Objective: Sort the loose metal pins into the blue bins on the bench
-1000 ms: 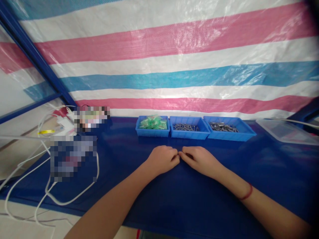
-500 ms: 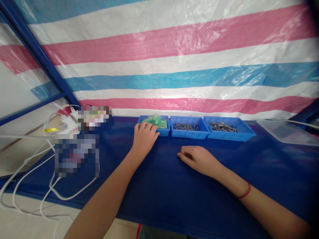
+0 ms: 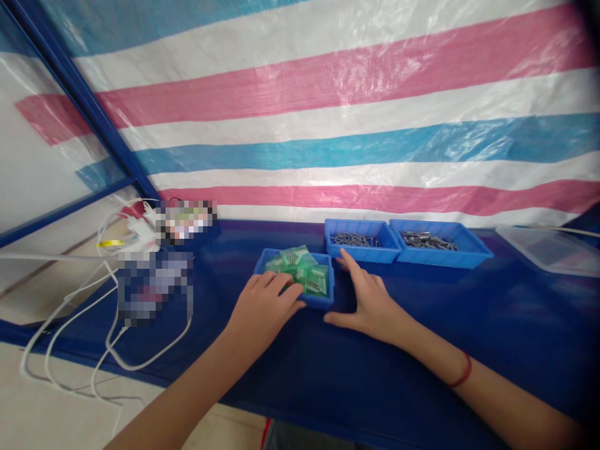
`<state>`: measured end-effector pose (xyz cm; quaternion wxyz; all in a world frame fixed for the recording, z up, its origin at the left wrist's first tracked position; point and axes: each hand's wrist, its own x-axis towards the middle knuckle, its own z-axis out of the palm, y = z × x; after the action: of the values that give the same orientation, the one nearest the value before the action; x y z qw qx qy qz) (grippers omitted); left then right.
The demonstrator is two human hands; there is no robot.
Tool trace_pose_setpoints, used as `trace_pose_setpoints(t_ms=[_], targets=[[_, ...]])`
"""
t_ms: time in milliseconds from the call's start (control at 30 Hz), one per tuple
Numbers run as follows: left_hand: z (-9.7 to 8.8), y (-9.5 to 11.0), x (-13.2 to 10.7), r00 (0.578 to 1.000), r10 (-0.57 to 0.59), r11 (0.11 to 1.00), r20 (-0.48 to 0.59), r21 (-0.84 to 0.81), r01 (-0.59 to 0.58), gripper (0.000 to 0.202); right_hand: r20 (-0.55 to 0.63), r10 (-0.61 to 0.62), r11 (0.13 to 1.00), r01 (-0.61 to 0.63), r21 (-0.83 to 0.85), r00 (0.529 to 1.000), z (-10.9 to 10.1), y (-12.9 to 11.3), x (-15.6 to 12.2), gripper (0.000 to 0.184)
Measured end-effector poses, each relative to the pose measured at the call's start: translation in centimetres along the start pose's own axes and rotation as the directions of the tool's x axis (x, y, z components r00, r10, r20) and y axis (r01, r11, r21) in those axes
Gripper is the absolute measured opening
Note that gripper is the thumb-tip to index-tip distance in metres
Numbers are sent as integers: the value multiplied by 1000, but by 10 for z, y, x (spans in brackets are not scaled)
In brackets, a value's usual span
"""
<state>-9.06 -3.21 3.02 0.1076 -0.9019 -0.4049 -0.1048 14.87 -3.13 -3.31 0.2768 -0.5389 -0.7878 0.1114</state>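
Note:
A small blue plastic bin [image 3: 329, 284] stands on the dark blue table in front of the row of other bins. Inside it lie several green-tinted clear packets [image 3: 315, 279] with what look like small metal parts. My left hand [image 3: 265, 300] is closed over the bin's near left wall, fingers inside the rim and thumb at the front. To the right of that bin, my right hand [image 3: 375, 306] is open, thumb and fingers spread toward its side. Its fingertips come close to the front of the middle bin; touching cannot be made out.
Behind stand two blue bins, one with screws or nails [image 3: 356, 240] and one with similar metal pieces [image 3: 429, 240]. A clear plastic lid or tray [image 3: 544, 250] lies at right. White cables [image 3: 112, 350] and blurred items sit at left. A striped sheet [image 3: 328, 144] hangs behind.
My left hand has pulled the bin of green packets out of the row, toward me. My right hand has gone from loosely curled to spread open beside it.

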Motion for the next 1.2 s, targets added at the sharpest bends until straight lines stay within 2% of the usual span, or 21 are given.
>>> trace_pose_setpoints(t_ms=[100,167,233,367,433,500,600,633,700,800,900,1000,1100,1200], targets=[[1,-7,-4,991,-33,996,-127,-90,22,59,52,-6,998,3,61,999,5,-2,0,118],[4,-15,-1,989,-64,987,-135,-156,43,75,59,5,997,-10,75,998,5,-2,1,110],[9,-19,2,993,-69,974,-101,-220,45,79,51,20,996,-24,86,998,3,-2,3,99],[16,-13,4,993,-69,946,-99,-323,34,72,52,15,975,-26,219,999,-11,1,4,93],[18,-12,7,983,-106,922,-148,-385,41,64,78,-5,959,-17,281,997,-19,4,4,93],[21,-21,16,969,-173,884,-176,-462,74,52,120,-12,960,-22,279,993,-27,8,3,95],[30,-49,45,961,-268,824,-69,-534,191,41,179,-15,974,-27,226,984,-34,12,1,98],[35,-59,57,965,-263,836,-13,-502,221,41,185,-13,977,-27,211,983,-34,13,0,98],[45,-74,81,968,-250,847,24,-478,230,41,187,4,982,-39,183,982,-35,15,-1,101],[60,-82,108,971,-223,857,89,-456,239,42,210,41,986,-74,152,977,-37,18,-2,107],[66,-82,120,971,-198,861,137,-449,239,38,243,44,986,-82,146,969,-39,22,-3,110],[56,-86,119,970,-200,849,140,-468,243,30,245,37,987,-73,143,969,-41,24,-4,109],[29,-85,106,969,-222,829,107,-502,246,34,236,14,986,-52,157,972,-42,25,-5,107],[5,-63,85,986,-133,770,96,-616,164,43,236,10,987,-48,153,972,-42,23,-4,106]])
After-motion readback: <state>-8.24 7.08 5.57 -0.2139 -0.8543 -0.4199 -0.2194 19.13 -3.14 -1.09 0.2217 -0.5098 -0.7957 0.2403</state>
